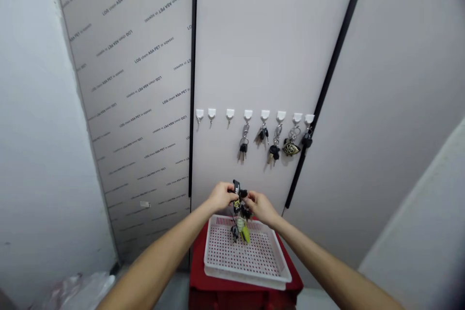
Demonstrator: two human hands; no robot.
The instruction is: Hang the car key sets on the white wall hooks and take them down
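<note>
My left hand point(222, 196) pinches the black strap of a keychain point(237, 203), which has yellow and white print on it. Opposite, my right hand point(261, 207) has its fingers closed on a black part at the side of the same bunch. Keys, a pale piece and a yellow-green tag point(245, 235) dangle below, over the white basket point(250, 278). Whether the lowest pieces touch the basket's floor I cannot tell. Both hands are level with the basket's far rim, in front of the white panel.
White adhesive hooks point(230, 114) run in a row across the panel point(269, 48). Several on the right carry key bunches point(242, 149); the three leftmost carry none. A red stand point(198, 271) supports the basket. Plastic bags point(83, 290) lie at lower left.
</note>
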